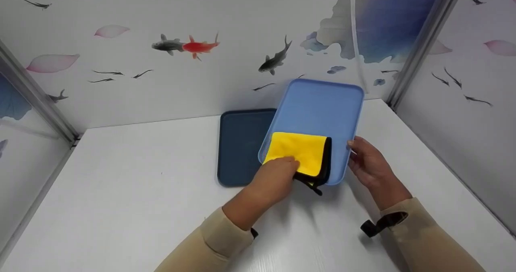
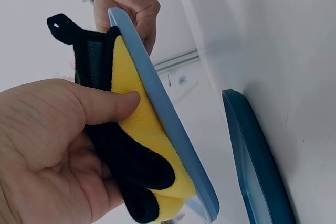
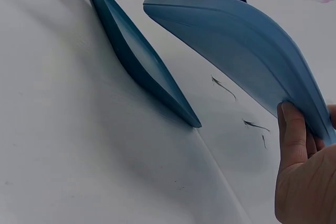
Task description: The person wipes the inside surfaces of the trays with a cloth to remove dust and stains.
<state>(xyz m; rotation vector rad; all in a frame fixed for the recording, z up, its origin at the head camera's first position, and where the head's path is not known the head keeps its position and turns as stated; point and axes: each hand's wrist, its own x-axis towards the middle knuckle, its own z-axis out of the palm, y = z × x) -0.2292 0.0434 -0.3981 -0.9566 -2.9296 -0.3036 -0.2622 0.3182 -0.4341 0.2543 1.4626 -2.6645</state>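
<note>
A light blue tray point(image 1: 318, 106) is held up off the table, tilted, with my right hand point(image 1: 370, 163) gripping its right edge. In the right wrist view, fingers lie along the underside of the tray point(image 3: 236, 45). My left hand point(image 1: 276, 179) pinches a folded yellow cloth point(image 1: 300, 149) with black trim against the tray's inner face. The left wrist view shows the thumb on the yellow side of the cloth point(image 2: 128, 69) and a black hanging loop at its corner. Behind and to the left, a dark blue tray point(image 1: 242, 147) lies on the table, partly covered by the light blue one.
The white table point(image 1: 121, 199) stretches to both sides and meets a back wall point(image 1: 234, 82) printed with fish and petals. Metal frame posts point(image 1: 429, 42) stand at the corners. A black strap point(image 1: 383, 223) is on the right wrist.
</note>
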